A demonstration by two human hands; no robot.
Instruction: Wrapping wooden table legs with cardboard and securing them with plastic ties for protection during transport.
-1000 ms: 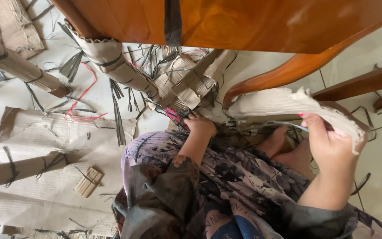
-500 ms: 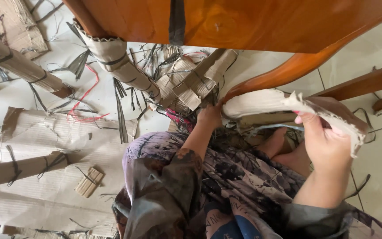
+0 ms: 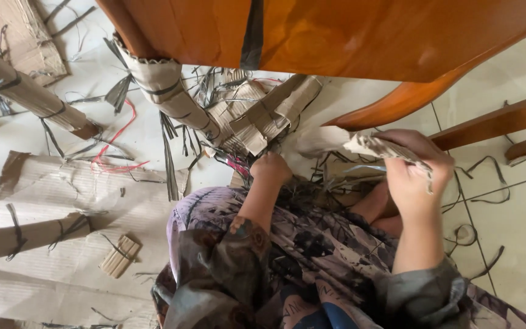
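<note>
The right hand [image 3: 414, 173] is closed around one end of a crumpled strip of corrugated cardboard [image 3: 336, 141], fingers wrapped over the torn, frayed edge. The strip's long axis runs roughly horizontally across the view; its free end points toward the person's left, in the direction of the cardboard bundle [image 3: 262, 119]. The strip is held above the lap, clear of the floor.

The left hand [image 3: 270, 169] is curled into a loose fist at the base of the bundle, among thin black strapping bands [image 3: 168, 155] and a pink cord; whether the fingers actually grip anything cannot be determined (the knuckles hide the fingertips).

Both forearms emerge from patterned fabric sleeves [image 3: 287, 256] in the lower foreground.

To the left of the lap, flattened sheets of corrugated cardboard [image 3: 62, 189] lie on the floor, with a rolled cardboard tube [image 3: 25, 234] resting across them and a small ribbed offcut [image 3: 120, 256] near it.

Farther away, a cardboard-wrapped furniture leg [image 3: 168, 91] slants across the view, bound with dark bands. A second wrapped tube [image 3: 25, 91] lies at the upper left, with a red cord [image 3: 114, 149] curled on the floor between the two.

The floor is pale ceramic tile [image 3: 506, 225], strewn with cut strapping. Polished orange-brown wooden furniture [image 3: 366, 30] spans the top of the view, its curved legs reaching down on the right
</note>
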